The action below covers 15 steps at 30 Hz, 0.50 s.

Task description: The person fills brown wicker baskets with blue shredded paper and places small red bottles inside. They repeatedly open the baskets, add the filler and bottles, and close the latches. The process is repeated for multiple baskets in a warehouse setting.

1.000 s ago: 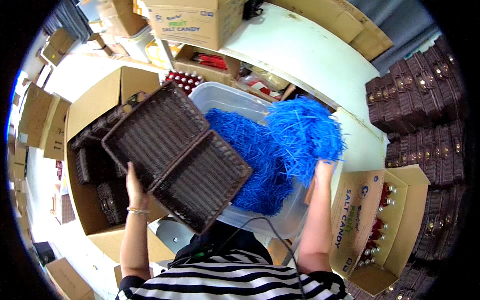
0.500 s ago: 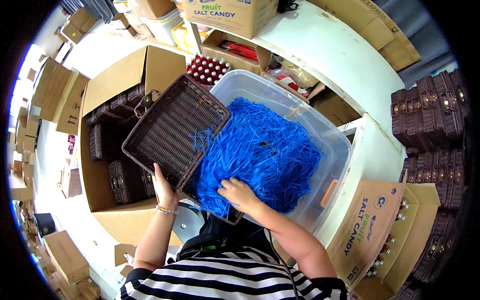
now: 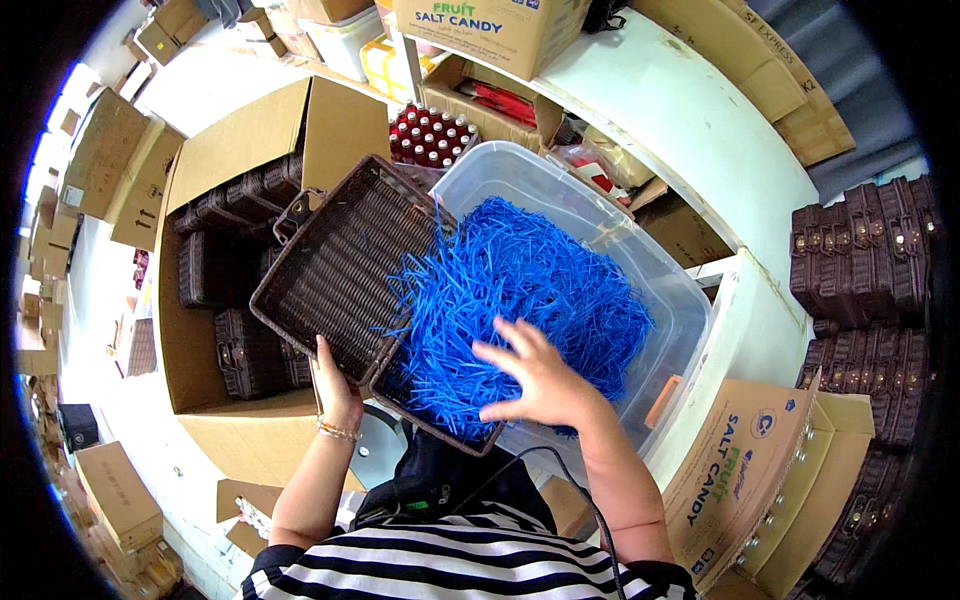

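- Head view: the case (image 3: pixel 340 270), dark wicker, lies opened flat between the left carton and the bin (image 3: pixel 490 172); its lid half, to the upper left, has only a few blue strands along its inner side; its lower half is heaped with blue shred (image 3: pixel 560 270); whether it rests on the bin's rim is hidden.
- The left hand (image 3: pixel 337 398) grips the case's near edge by the fold; the thumb lies against the rim, while the other fingers are under the case, and how they sit cannot be told.
- The right hand (image 3: pixel 545 382) is over the shred at the case's right side, its fingers spread and pinching nothing; whether the tips touch the strands cannot be told.
- The bin, clear plastic, holds a big mound of the same shred; the two heaps run together, so the border between them is hard to see.
- The left carton (image 3: pixel 345 125), flaps open, holds shut dark cases, some on edge; the right carton (image 3: pixel 735 480) holds bottles, mostly just their caps showing.
- Beyond the case, red bottles (image 3: pixel 435 137) with pale caps stand in close rows; a lower carton (image 3: pixel 480 120) beside them holds red things.
- A top carton (image 3: pixel 480 40) sits on the white counter (image 3: pixel 700 90); stacked cases (image 3: pixel 860 250) rise at far right.
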Available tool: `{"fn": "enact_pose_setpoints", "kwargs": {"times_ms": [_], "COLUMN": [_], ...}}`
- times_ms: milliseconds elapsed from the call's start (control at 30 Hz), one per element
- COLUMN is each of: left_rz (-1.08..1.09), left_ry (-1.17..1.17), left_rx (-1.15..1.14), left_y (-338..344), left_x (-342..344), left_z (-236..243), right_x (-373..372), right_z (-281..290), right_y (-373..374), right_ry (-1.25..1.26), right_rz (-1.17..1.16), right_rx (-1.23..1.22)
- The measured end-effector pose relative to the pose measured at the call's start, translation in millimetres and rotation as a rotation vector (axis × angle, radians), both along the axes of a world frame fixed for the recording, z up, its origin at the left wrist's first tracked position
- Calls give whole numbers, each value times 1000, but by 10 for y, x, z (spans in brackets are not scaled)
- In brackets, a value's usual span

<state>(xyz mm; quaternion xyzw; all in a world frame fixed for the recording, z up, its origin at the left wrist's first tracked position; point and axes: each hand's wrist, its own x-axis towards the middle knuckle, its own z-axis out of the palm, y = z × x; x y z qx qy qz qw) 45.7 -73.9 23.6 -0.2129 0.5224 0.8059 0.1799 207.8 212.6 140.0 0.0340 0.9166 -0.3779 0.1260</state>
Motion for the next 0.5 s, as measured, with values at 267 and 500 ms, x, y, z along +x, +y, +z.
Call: {"fn": "enact_pose_setpoints", "kwargs": {"times_ms": [267,500], "left_rz": [-45,-46], "left_ry": [5,-12], "left_rx": [56,93], "left_y": [144,102], "left_x": [63,120], "left_z": [14,-165], "right_x": [-372,-485], "right_z": [-1090,-1265], "right_y": [-418,-713], "right_ry": [-192,-308], "right_rz": [-196,-292], "right_rx": [463,382]}}
